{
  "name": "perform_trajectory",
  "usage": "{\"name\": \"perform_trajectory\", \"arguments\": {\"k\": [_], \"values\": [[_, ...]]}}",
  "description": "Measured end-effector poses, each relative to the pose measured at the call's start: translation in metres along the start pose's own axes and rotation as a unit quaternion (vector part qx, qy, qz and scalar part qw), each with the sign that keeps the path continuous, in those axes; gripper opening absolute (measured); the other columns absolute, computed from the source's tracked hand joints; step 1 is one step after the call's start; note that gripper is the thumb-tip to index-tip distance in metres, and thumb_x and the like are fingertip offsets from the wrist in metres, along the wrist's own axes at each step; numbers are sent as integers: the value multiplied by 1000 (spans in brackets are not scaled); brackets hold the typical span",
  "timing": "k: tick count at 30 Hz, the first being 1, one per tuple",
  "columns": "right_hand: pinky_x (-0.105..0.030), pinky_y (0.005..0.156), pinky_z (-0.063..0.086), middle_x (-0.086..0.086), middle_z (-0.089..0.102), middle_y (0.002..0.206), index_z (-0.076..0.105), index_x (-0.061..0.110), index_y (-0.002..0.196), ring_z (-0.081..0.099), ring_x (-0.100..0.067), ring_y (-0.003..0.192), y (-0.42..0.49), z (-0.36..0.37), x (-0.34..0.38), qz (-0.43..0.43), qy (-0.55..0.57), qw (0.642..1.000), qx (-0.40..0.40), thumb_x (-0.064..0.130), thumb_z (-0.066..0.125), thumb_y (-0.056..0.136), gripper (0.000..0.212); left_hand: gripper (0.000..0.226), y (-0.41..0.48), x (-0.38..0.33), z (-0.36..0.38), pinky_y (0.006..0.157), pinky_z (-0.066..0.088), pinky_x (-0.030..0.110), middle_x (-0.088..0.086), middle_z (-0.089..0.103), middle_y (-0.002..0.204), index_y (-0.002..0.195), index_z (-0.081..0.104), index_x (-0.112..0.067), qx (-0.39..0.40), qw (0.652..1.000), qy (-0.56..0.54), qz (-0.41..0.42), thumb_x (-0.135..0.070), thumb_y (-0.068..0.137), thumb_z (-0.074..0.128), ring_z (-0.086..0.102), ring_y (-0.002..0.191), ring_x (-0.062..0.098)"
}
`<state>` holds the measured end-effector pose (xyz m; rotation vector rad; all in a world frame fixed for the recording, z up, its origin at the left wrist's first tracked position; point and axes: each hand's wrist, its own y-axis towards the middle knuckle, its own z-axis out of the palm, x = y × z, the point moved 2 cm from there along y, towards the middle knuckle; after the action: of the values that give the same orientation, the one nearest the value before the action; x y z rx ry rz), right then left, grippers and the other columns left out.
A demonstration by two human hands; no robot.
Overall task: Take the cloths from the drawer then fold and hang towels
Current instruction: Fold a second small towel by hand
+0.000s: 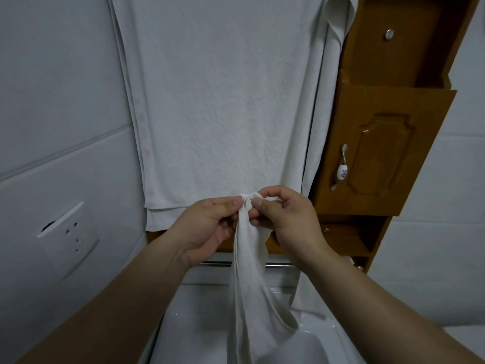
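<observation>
A small white cloth (pixel 249 290) hangs down in front of me over the sink. My left hand (pixel 207 227) and my right hand (pixel 286 222) both pinch its top edge between thumb and fingers, close together at chest height. Behind them a large white towel (pixel 223 101) hangs flat on the wall, with more towel layers showing at its left and right edges.
A wooden cabinet (pixel 383 153) with a handled door stands to the right. A metal rail (pixel 278 265) runs below the towel. A white sink (pixel 199 324) lies beneath my arms. A wall socket (pixel 68 232) sits on the left tiles.
</observation>
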<state>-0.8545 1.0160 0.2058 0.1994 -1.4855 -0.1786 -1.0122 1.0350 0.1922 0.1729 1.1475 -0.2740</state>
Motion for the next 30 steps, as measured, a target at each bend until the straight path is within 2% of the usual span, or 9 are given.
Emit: {"name": "perform_trajectory", "arguments": {"k": [4, 7, 11, 15, 19, 22, 24, 27, 30], "values": [[-38, 84, 60, -9, 77, 79, 72, 14, 96, 75, -22, 82, -4, 3, -2, -57, -20, 998, -15, 12, 68, 93, 5, 39, -2, -4, 2, 100, 51, 39, 18, 71, 101, 113, 68, 7, 15, 999, -34, 12, -20, 86, 60, 65, 101, 26], [-36, 86, 59, -4, 78, 84, 71, 16, 97, 75, -17, 86, -8, 4, -5, -95, -47, 994, -4, 10, 67, 93, 8, 38, -2, -6, 2, 102, 49, 42, 22, 70, 109, 114, 67, 9, -4, 999, -36, 15, -20, 90, 59, 66, 107, 30], [-29, 83, 58, 1, 76, 84, 73, 22, 95, 72, -12, 85, -10, 6, -7, -114, -116, 987, 12, 16, 70, 92, 8, 30, -6, -4, 3, 102, 50, 41, 26, 70, 111, 111, 68, 10, -51, 998, 27, 35, -13, 99, 53, 67, 110, 34], [-28, 74, 58, 0, 72, 80, 74, 28, 90, 68, -14, 80, 0, 3, -4, -91, -170, 981, -7, 25, 74, 88, 3, 20, -11, -5, 4, 88, 52, 33, 20, 73, 98, 98, 79, -7, -97, 981, 145, 84, -15, 96, 60, 60, 86, 26], [-23, 75, 52, 6, 64, 96, 73, 32, 82, 61, -7, 87, 8, -1, 2, -103, -250, 962, -36, 35, 78, 82, 6, 21, -13, -3, 2, 78, 52, 27, 10, 70, 80, 92, 81, -17, -113, 973, 179, 92, -19, 97, 61, 56, 74, 15], [-29, 75, 51, 8, 65, 104, 72, 31, 83, 62, -9, 94, 14, -5, 1, -65, -210, 975, -7, 38, 81, 79, 12, 26, -12, -1, 2, 86, 51, 35, 7, 63, 75, 93, 79, -8, -99, 981, 148, 81, -15, 99, 56, 54, 78, 20], [-33, 77, 56, 6, 72, 98, 73, 26, 90, 68, -12, 91, 16, -4, -2, -25, -168, 984, 48, 35, 82, 79, 16, 31, -12, -1, 4, 90, 51, 37, 10, 72, 85, 94, 77, -4, -86, 984, 133, 81, -17, 102, 51, 63, 83, 25], [-23, 70, 54, 10, 69, 77, 73, 20, 95, 66, -3, 74, 15, 0, -7, -2, -154, 984, 87, 29, 81, 81, 19, 38, -10, -3, 8, 97, 52, 39, 13, 76, 102, 100, 75, -3, -67, 985, 138, 75, -31, 101, 48, 71, 101, 25], [-24, 64, 50, 8, 63, 70, 72, 19, 94, 60, -4, 65, 17, -2, -12, -11, -160, 984, 72, 34, 80, 82, 20, 52, -11, -3, 9, 99, 50, 36, 9, 75, 108, 107, 74, -7, -17, 985, 161, 66, -49, 89, 51, 69, 108, 21]]}}
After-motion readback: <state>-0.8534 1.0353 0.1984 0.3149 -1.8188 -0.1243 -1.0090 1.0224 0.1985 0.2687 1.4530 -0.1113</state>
